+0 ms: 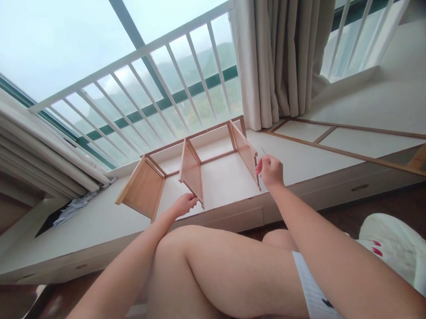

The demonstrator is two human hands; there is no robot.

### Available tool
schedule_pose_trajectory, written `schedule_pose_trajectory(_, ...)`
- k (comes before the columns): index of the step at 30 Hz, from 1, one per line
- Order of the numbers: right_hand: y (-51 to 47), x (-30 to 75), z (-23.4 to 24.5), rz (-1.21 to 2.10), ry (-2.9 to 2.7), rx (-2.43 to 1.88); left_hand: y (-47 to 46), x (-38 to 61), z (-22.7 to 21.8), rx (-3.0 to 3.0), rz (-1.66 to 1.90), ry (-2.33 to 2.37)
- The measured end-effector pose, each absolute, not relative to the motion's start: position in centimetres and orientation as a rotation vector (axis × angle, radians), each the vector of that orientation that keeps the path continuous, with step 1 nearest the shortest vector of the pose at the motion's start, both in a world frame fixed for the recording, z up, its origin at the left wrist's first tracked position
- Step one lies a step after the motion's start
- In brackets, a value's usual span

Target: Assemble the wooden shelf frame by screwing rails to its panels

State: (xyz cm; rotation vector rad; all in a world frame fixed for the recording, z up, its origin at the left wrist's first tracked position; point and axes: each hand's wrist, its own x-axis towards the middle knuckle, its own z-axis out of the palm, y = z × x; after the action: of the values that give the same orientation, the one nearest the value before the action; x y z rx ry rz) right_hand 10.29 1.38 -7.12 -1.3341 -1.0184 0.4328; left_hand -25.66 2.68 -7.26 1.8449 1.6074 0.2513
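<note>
A small wooden rack [195, 160] with three upright panels joined by thin rails lies on the white window ledge [298, 160]. My left hand [185, 204] is closed on the lower front edge of the middle panel [191, 172]. My right hand [270, 170] is raised just right of the right panel [244, 151], fingers pinched on a thin metal pin or tool [263, 150] that sticks up from them.
A long wooden frame [357, 146] lies on the ledge to the right. Beige curtains [282, 53] hang behind the rack, and white window bars [153, 87] run along the back. A white slipper [400, 250] rests on the dark floor at the right. My bare knees fill the foreground.
</note>
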Motion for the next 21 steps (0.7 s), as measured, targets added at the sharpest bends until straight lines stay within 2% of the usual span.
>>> schedule_pose_trajectory(12, 2.2, 10.8, -8.6, 0.519, -1.055, -1.452, 4.1, -24.4, -5.4, 1.675, 0.468, 1.633)
schedule_pose_trajectory(17, 2.0, 11.5, -9.1, 0.515, -1.090, -1.461, -0.1, -27.0, -5.2, 1.460, 0.779, 1.706)
schedule_pose_trajectory(21, 1.6, 11.9, -9.7, 0.526, -1.081, -1.480, -4.9, -28.7, -6.2, 1.317, 0.879, 1.690)
